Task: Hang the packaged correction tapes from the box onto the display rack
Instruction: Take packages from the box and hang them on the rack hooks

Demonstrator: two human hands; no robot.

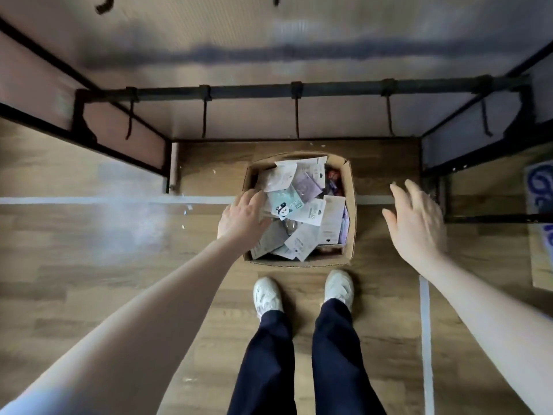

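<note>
On floor by the feet: box [350,205] full of packaged correction tapes [299,205]. Left hand [242,218] reaches in, fingers on packs, grip unclear. Right hand [416,223] beside box, fingers spread, empty. Rack hooks [296,115] bare.

Layout — box on floor, rack behind it

The box [350,205] is set on the floor [104,265] directly ahead of the feet [302,292], with packets [299,211] heaped inside. Behind and above it the rack rail [254,91] is run left to right — hooks [296,118] hung along it.
</note>
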